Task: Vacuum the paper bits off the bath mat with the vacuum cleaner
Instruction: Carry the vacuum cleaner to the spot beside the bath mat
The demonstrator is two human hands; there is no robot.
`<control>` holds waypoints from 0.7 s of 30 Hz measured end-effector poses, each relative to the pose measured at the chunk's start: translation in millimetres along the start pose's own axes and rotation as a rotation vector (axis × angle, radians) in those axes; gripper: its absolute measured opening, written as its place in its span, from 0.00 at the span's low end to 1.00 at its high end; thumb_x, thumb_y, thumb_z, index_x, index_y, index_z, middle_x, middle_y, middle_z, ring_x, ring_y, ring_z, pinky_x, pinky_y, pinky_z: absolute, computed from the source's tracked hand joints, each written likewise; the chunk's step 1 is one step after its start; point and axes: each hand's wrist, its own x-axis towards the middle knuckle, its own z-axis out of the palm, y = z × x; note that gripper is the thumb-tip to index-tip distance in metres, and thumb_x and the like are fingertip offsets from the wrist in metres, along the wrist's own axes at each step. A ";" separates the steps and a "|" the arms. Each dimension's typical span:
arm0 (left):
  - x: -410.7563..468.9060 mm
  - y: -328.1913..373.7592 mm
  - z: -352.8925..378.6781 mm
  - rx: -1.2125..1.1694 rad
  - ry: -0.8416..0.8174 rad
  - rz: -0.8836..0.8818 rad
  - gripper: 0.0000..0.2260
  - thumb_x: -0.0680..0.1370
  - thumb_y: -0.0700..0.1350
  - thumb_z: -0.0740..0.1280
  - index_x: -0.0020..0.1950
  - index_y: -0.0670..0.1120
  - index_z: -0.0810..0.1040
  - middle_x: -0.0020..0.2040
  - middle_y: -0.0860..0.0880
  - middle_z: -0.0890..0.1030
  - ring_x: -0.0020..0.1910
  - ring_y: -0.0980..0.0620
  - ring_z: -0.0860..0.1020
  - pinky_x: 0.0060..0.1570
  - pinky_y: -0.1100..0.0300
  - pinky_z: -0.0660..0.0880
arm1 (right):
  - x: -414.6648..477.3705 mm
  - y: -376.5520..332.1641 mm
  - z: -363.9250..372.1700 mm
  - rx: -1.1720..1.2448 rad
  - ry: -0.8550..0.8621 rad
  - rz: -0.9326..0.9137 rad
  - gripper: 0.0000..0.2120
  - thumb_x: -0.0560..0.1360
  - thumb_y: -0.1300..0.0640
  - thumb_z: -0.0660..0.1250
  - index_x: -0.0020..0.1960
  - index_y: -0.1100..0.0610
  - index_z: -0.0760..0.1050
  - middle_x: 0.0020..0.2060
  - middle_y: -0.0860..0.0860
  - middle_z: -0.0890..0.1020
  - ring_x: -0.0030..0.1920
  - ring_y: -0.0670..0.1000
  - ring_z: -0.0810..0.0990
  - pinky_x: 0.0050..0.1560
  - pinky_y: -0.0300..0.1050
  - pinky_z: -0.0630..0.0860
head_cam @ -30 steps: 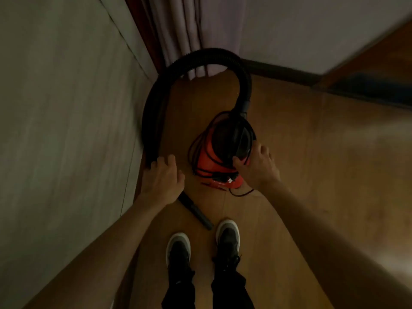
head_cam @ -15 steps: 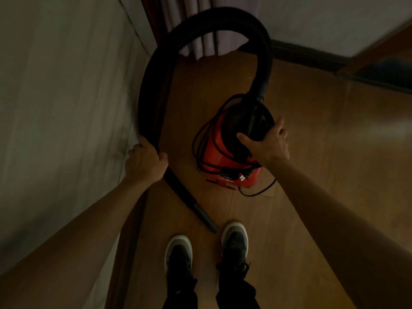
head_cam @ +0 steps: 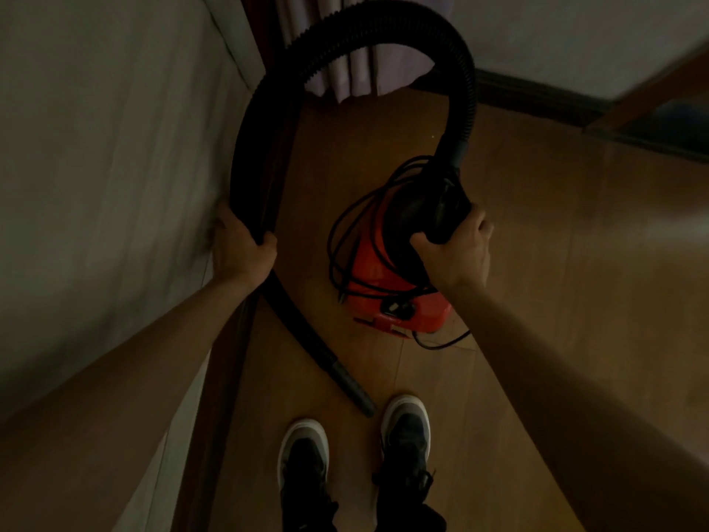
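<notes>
Left hand (head_cam: 241, 251) wraps black hose (head_cam: 383, 28) at 9 o'clock. Right hand (head_cam: 456, 251) grips top handle of red vacuum cleaner (head_cam: 383, 270) at 3 o'clock. Nozzle (head_cam: 351, 385) points toward shoes (head_cam: 303, 458).

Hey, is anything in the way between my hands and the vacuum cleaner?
Nothing visible. The left hand grips the black hose, and the right hand grips the black top of the red vacuum cleaner. Its power cord hangs in loose loops round the body. The bath mat is out of view, so that path cannot be judged.
</notes>
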 end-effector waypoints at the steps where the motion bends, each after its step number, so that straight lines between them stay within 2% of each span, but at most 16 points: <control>1: 2.1 1.3 0.9 -0.009 0.015 0.009 0.34 0.78 0.43 0.69 0.78 0.40 0.55 0.73 0.39 0.69 0.70 0.41 0.71 0.69 0.52 0.69 | -0.3 -0.1 1.3 0.015 0.006 -0.002 0.38 0.71 0.49 0.72 0.73 0.60 0.59 0.65 0.59 0.68 0.59 0.61 0.75 0.48 0.53 0.74; 4: 7.8 3.0 5.6 0.022 0.060 0.018 0.30 0.80 0.46 0.68 0.77 0.39 0.58 0.72 0.38 0.68 0.71 0.40 0.70 0.70 0.50 0.68 | -1.4 0.6 4.7 0.074 0.042 -0.005 0.35 0.72 0.50 0.72 0.72 0.59 0.61 0.61 0.57 0.72 0.57 0.59 0.77 0.47 0.52 0.75; 7: 5.3 4.9 7.6 0.064 0.096 0.033 0.26 0.82 0.49 0.64 0.76 0.39 0.60 0.72 0.36 0.67 0.71 0.39 0.68 0.70 0.50 0.66 | -4.6 2.0 8.2 0.149 0.075 -0.014 0.32 0.71 0.49 0.71 0.70 0.57 0.63 0.56 0.54 0.76 0.54 0.57 0.79 0.51 0.58 0.80; 12: -5.6 -1.9 9.2 -0.073 0.065 0.143 0.26 0.83 0.48 0.62 0.77 0.38 0.58 0.73 0.39 0.67 0.72 0.44 0.68 0.68 0.62 0.60 | -7.4 3.7 13.9 0.310 0.085 0.022 0.24 0.73 0.55 0.70 0.64 0.55 0.63 0.45 0.49 0.78 0.43 0.53 0.82 0.41 0.54 0.83; 15: -9.2 -5.5 9.4 -0.157 0.107 0.213 0.23 0.82 0.47 0.65 0.72 0.37 0.64 0.67 0.40 0.73 0.66 0.44 0.73 0.66 0.59 0.68 | -5.4 2.6 18.0 0.443 0.062 0.047 0.19 0.74 0.61 0.68 0.60 0.53 0.62 0.46 0.56 0.80 0.37 0.55 0.84 0.32 0.48 0.83; 17: -11.1 -4.6 5.8 -0.208 0.140 0.266 0.24 0.81 0.46 0.67 0.72 0.38 0.64 0.66 0.41 0.73 0.64 0.45 0.74 0.67 0.54 0.71 | -4.4 2.2 20.6 0.472 0.061 0.039 0.18 0.76 0.62 0.66 0.59 0.53 0.61 0.49 0.59 0.79 0.37 0.58 0.84 0.29 0.43 0.81; 19: -13.0 -1.7 0.2 -0.241 0.161 0.340 0.28 0.80 0.48 0.68 0.75 0.40 0.61 0.71 0.43 0.70 0.69 0.46 0.72 0.70 0.49 0.70 | -4.1 1.9 23.1 0.478 0.069 0.019 0.17 0.77 0.60 0.66 0.61 0.53 0.61 0.52 0.61 0.77 0.38 0.60 0.84 0.27 0.41 0.80; 21: -15.6 0.9 -3.9 -0.246 0.170 0.406 0.30 0.81 0.49 0.67 0.79 0.42 0.58 0.76 0.44 0.66 0.74 0.48 0.67 0.74 0.48 0.66 | -4.2 0.7 25.1 0.495 0.094 0.006 0.19 0.79 0.57 0.67 0.65 0.52 0.61 0.55 0.61 0.77 0.38 0.59 0.84 0.27 0.41 0.79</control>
